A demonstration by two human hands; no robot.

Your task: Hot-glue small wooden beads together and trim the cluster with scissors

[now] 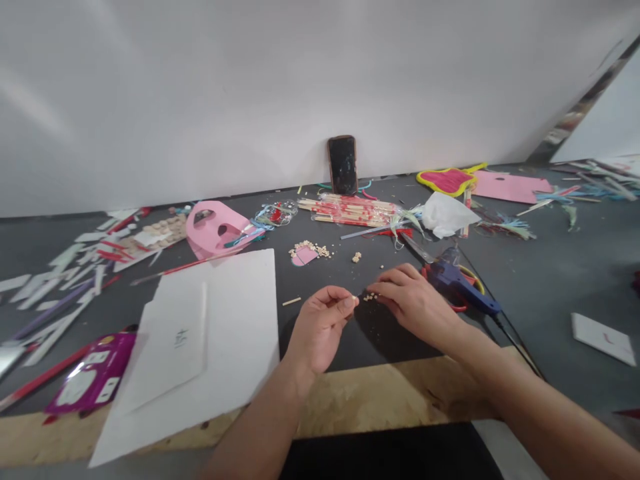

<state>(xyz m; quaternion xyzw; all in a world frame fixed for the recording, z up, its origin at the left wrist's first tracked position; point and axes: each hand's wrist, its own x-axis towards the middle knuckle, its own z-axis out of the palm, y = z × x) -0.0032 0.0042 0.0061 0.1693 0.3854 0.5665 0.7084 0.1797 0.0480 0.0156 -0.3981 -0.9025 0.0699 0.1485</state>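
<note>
My left hand is closed in a pinch just above the dark table, with a small pale bead-like piece at the thumb and index fingertips. Close to it, my right hand has its fingers bent down and drawn together beside a few loose pale pieces. What its fingertips hold, if anything, is hidden. Beyond the hands lie a small cluster of the same pieces and a larger scatter around a pink rounded cutout. A short thin stick rests left of my left hand.
White board sheets cover the left front. A blue glue gun lies over scissors beside my right forearm, its cord trailing forward. Behind are bundled sticks, a leaning phone, crumpled white tissue and a pink mask-like cutout.
</note>
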